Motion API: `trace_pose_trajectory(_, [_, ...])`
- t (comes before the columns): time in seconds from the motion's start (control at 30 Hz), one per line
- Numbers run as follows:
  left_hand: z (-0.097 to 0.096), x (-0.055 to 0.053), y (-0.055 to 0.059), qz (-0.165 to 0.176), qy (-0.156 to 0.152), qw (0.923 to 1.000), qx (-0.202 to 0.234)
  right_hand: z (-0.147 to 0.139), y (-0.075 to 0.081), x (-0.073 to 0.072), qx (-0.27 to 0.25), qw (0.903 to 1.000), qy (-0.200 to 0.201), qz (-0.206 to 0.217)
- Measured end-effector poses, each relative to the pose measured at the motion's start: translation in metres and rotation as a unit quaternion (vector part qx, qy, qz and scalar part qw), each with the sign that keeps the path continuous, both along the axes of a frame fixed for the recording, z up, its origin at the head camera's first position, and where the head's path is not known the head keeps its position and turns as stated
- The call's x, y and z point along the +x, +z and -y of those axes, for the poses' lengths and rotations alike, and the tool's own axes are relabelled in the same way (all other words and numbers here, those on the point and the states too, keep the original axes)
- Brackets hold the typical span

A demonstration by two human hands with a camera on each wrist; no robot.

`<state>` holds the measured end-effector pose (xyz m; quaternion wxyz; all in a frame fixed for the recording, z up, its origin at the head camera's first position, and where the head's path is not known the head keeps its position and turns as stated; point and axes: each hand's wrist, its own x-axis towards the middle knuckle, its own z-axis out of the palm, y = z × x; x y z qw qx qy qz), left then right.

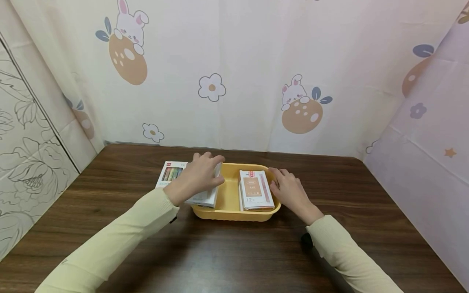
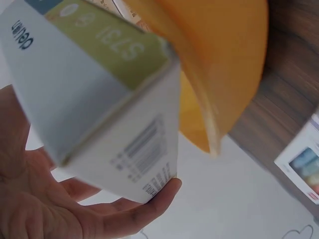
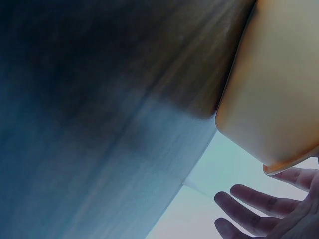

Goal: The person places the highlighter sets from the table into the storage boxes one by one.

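the white box (image 2: 99,99) was tipped at the left end of the yellow tub (image 1: 230,183). the left fingers (image 2: 144,216) were curled round it. the right fingers (image 3: 244,211) were loosely spread at the tub's rim, holding no box. the box looked like stiff, light card, maybe slick and easy to dent, so its flat sides seemed best to hold.

Two hands (image 1: 198,176) (image 1: 291,191), one yellow basket (image 1: 229,193), one table (image 1: 227,252), at least three boxes (image 1: 172,173) (image 1: 205,198) (image 1: 256,189), two printed rabbits (image 1: 131,26) (image 1: 294,92)
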<state>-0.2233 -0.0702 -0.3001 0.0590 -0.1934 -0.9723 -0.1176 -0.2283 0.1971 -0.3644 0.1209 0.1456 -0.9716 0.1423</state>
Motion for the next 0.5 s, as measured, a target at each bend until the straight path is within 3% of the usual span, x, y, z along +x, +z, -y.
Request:
trace_pose_trajectory(0.23, [-0.014,-0.008,-0.002,-0.014,0.004,0.9999,0.000,0.000,0.000,0.000,-0.003,1.0000,-0.001,0.002])
trace_pose_trajectory(0.5, [-0.021,-0.014,-0.015,-0.013,0.012,0.9998,0.000,0.000,0.000,0.000,-0.003,1.0000,-0.003,0.004])
